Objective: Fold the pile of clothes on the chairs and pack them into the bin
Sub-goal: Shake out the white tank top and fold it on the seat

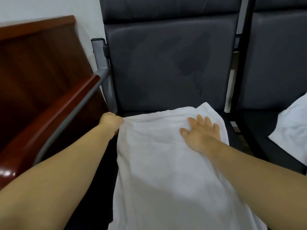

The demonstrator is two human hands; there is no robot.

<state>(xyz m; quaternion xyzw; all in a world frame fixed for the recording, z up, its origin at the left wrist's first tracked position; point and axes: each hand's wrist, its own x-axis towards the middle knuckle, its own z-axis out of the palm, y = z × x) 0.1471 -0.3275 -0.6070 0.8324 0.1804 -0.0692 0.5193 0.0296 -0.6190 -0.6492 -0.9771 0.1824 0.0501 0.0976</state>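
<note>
- Head view: you look down on a white garment [162, 163] spread along the seat of a dark padded chair [166, 63]. The garment runs from the centre of the frame down to 6 o'clock, where it leaves the picture.
- Your left hand [111, 121], at 9 o'clock, has its grip clamped on the garment's far left corner. The fingers are curled and pinch the cloth just beside the grey metal armrest [74, 117].
- Your right hand [201, 132], at 4 o'clock from centre, lies flat on the far right part of the garment. Its grip is apart, fingers spread, pressing down and holding nothing.
- A second white cloth [292, 127] lies on the neighbouring chair [274, 63] at 3 o'clock, well apart from both hands.
- The bin is not in view.
- Risk: if the left hand pulls the corner while the right hand presses too lightly, the whole garment will likely slide toward 9 o'clock and bunch instead of folding.
- Risk: the seat looks smooth, so the near end could slip off toward 6 o'clock.
- Risk: the far right corner juts past your fingertips unevenly. A fold made now would probably come out crooked.
- Risk: the pinched corner sits close to the armrest and may catch on it.
</note>
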